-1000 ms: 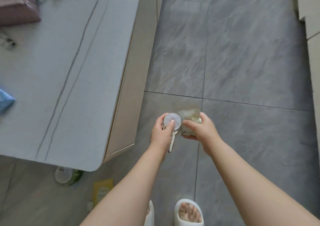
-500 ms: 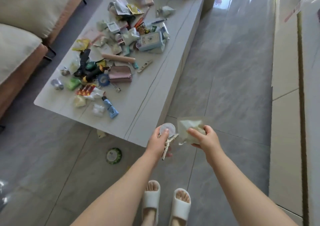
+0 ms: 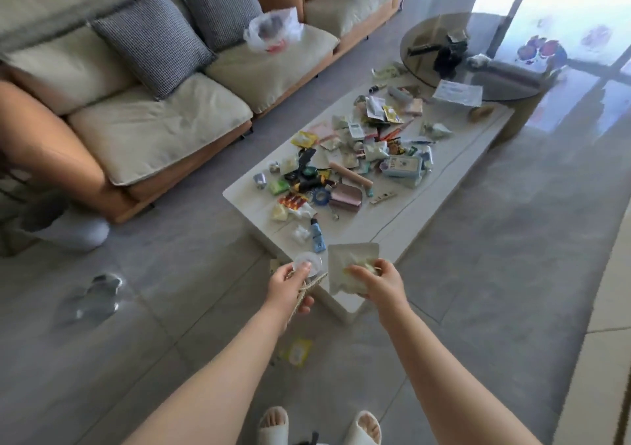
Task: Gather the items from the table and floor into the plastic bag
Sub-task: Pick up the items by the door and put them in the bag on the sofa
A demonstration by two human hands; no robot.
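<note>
My left hand (image 3: 290,291) grips a small round clear lid (image 3: 309,262) and a beaded cord (image 3: 307,287) that dangles from it. My right hand (image 3: 377,282) pinches a pale foil packet (image 3: 348,263) in front of the near end of the white coffee table (image 3: 403,226). A heap of wrappers, tubes and small boxes (image 3: 345,164) covers the table's middle. A clear plastic bag (image 3: 271,31) sits on the sofa cushion at the back. A yellow packet (image 3: 298,352) lies on the floor between my arms.
The beige sofa (image 3: 164,113) with grey checked pillows runs along the left. A round glass table (image 3: 478,55) stands beyond the coffee table. A crumpled clear wrapper (image 3: 92,297) lies on the grey floor at left. A person's slippered foot (image 3: 71,229) rests by the sofa.
My view has swung up and left from the floor to the whole room. Both hands keep their hold on the lid, cord and packet, now over the table's near end.
</note>
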